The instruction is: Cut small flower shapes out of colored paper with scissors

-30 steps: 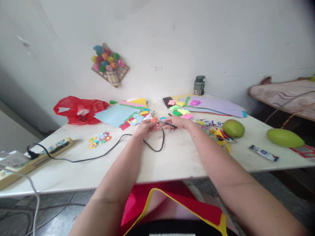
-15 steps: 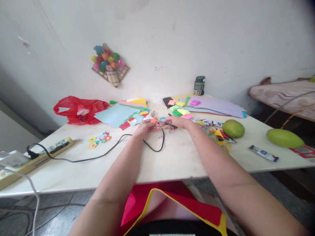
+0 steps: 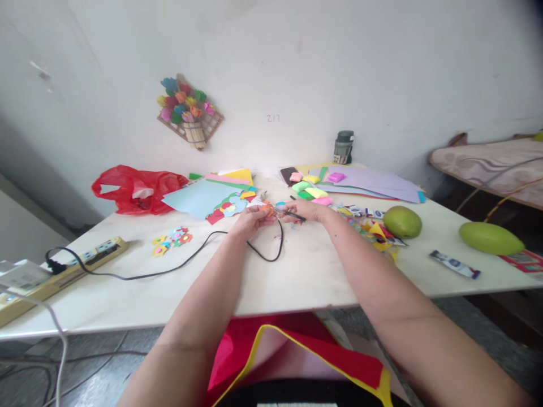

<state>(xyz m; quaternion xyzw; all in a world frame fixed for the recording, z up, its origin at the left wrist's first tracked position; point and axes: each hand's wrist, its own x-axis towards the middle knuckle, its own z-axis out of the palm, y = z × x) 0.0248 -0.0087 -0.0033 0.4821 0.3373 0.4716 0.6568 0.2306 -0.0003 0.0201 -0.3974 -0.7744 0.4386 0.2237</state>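
My left hand (image 3: pixel 251 219) is closed in a pinch on a small orange paper piece (image 3: pixel 266 208) over the middle of the white table (image 3: pixel 297 265). My right hand (image 3: pixel 309 211) is closed on a thin black tool (image 3: pixel 292 215) whose tip points left at the orange piece. A black cord (image 3: pixel 178 263) runs from the tool, loops under my hands and goes left to a power strip (image 3: pixel 63 270). The two hands almost touch.
Coloured paper sheets (image 3: pixel 207 195) and folded paper pieces (image 3: pixel 311 189) lie behind my hands. Small paper flowers (image 3: pixel 172 240) sit to the left, a red plastic bag (image 3: pixel 136 189) at the back left. Two green mangoes (image 3: pixel 402 221) (image 3: pixel 491 237) and a small tube (image 3: pixel 455 264) lie on the right.
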